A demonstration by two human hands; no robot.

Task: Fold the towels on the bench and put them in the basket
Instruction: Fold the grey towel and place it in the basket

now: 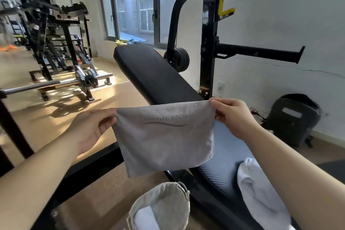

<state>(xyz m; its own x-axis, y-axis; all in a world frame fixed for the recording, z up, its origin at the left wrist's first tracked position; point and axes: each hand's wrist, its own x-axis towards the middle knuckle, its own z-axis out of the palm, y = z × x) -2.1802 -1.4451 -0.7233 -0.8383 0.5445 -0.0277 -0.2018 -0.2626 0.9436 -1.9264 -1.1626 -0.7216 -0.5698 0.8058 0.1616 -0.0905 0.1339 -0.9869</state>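
My left hand (91, 127) and right hand (233, 117) pinch the grey towel (164, 140) at its top corners, long axis across the bench (155, 73). The basket (168, 198) sits below.

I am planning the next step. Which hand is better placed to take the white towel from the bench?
Probably the right hand: the white towel lies on the bench beside its forearm. The left hand is beyond the grey towel, over the floor. Both pinch it.

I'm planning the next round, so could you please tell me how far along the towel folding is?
Done: a white towel sits in the basket. In hand: the left hand and right hand pinch the grey towel by its top corners, holding it up above the bench. Left: a crumpled white towel lies on the bench.
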